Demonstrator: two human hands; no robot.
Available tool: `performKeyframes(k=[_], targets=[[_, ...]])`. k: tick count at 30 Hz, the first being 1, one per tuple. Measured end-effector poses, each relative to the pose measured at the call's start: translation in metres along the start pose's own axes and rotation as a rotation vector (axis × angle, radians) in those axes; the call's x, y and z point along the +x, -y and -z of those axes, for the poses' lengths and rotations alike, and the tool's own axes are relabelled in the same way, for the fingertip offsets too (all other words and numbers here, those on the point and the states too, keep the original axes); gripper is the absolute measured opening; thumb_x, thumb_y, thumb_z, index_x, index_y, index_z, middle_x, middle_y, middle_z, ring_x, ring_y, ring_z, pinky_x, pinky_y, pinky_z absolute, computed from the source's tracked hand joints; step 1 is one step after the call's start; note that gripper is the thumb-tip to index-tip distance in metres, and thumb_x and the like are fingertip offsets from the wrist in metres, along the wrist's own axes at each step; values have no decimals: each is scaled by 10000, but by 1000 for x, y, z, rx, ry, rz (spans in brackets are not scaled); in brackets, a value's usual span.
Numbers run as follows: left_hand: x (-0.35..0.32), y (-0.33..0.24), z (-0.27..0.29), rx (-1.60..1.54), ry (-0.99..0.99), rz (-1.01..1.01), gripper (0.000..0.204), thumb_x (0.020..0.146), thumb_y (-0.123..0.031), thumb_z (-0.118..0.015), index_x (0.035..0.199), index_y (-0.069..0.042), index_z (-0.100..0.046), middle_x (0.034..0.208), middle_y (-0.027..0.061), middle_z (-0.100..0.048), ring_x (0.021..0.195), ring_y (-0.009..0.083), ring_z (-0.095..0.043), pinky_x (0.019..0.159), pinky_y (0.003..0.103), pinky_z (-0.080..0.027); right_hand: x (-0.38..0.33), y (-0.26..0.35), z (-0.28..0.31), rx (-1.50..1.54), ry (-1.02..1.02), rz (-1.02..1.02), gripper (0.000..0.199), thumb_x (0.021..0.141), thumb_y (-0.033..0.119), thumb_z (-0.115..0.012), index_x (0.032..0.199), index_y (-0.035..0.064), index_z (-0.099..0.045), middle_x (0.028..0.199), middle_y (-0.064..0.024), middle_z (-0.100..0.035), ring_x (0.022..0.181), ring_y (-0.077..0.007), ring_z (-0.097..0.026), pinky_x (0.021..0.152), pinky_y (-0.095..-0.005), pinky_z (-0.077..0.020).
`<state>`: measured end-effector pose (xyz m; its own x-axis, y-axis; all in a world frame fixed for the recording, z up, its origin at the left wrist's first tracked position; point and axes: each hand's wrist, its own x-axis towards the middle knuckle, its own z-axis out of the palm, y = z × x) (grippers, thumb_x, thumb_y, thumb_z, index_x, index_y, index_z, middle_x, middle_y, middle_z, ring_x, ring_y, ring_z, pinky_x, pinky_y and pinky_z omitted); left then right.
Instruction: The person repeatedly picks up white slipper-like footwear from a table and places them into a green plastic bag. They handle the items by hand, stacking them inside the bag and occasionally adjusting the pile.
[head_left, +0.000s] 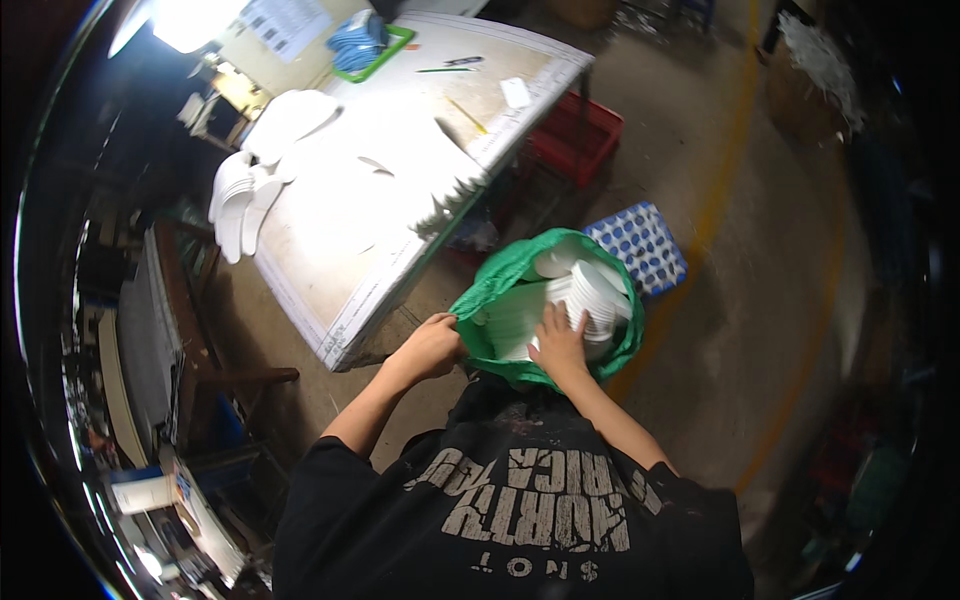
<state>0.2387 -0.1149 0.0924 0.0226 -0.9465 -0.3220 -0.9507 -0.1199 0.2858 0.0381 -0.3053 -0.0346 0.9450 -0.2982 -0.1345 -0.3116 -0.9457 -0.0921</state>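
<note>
A green woven sack point(490, 270) stands open in front of me, with stacks of thin white curved pieces point(592, 300) inside. My left hand point(432, 348) is closed on the sack's rim at its left side. Reaching into the mouth of the sack, my right hand point(560, 345) lies on the white pieces with its fingers spread. Some of the stacks stand on edge, others lean at the right. The bottom of the sack is hidden.
A worktable point(300, 290) at the left carries brightly lit white pieces point(240, 200), a green tray point(385, 60) of blue items and a yellow pencil point(466, 115). Beyond the sack is a blue-dotted stool point(640, 245). A red crate point(580, 140) sits beside the table.
</note>
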Motion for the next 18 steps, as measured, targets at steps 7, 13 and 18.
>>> performKeyframes(k=[7,13,18], targets=[[-24,9,12,-324,-314,142,179,796,-236,-856,870,-81,-807,908,68,-770,1001,289,-665,925,434,-532,14,-90,26,482,-665,-335,128,939,162,-664,1029,72,-673,1091,-146,-654,1040,-372,-613,959,-516,-446],[-32,16,7,-523,-491,-12,163,793,-175,-870,912,-78,-814,990,26,-778,1055,263,-644,931,379,-533,4,-164,-46,488,-47,-1139,523,988,462,-642,1186,-19,-696,1256,-253,-679,1177,-459,-615,1036,-512,-476],[-58,26,15,-606,-705,86,151,833,-116,-841,977,-93,-798,1016,41,-768,1059,266,-656,941,390,-535,-28,-202,-64,962,-379,-892,419,1056,290,-614,918,-105,-631,768,-72,-608,727,-167,-521,685,-384,-464]])
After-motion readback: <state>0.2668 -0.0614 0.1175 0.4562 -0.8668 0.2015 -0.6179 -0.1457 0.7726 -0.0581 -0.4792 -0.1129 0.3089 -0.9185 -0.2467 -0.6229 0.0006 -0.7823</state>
